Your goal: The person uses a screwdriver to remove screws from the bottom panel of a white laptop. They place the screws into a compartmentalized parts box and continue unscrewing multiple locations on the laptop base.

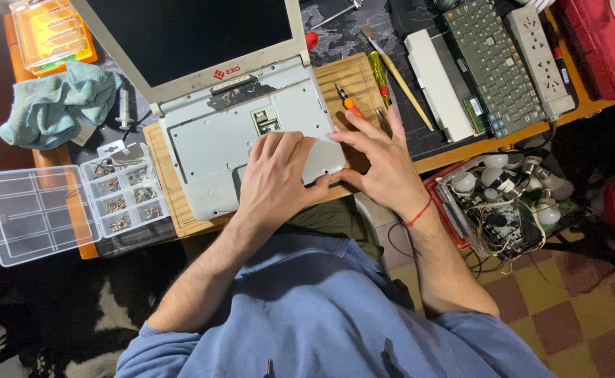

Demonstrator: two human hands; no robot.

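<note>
a grey laptop is lying open on a wooden board in the upper middle of the frame, its dark screen tilting back toward the top edge and its base stripped of the keyboard. the left hand is pressing flat on the lower right part of the base, fingers spread and relaxed, palm down over the palm rest, gripping nothing. the right hand is sitting just beside it at the laptop's right corner, thumb touching the edge of the case and fingers fanning open over the board, not closing on anything that can be seen.

just above the right hand, an orange screwdriver and a green-handled screwdriver are lying on the board. a clear compartment box with small screws is sitting open at the left of the frame, and a teal cloth is bunching in the upper left. a loose keyboard is resting in the upper right.
</note>
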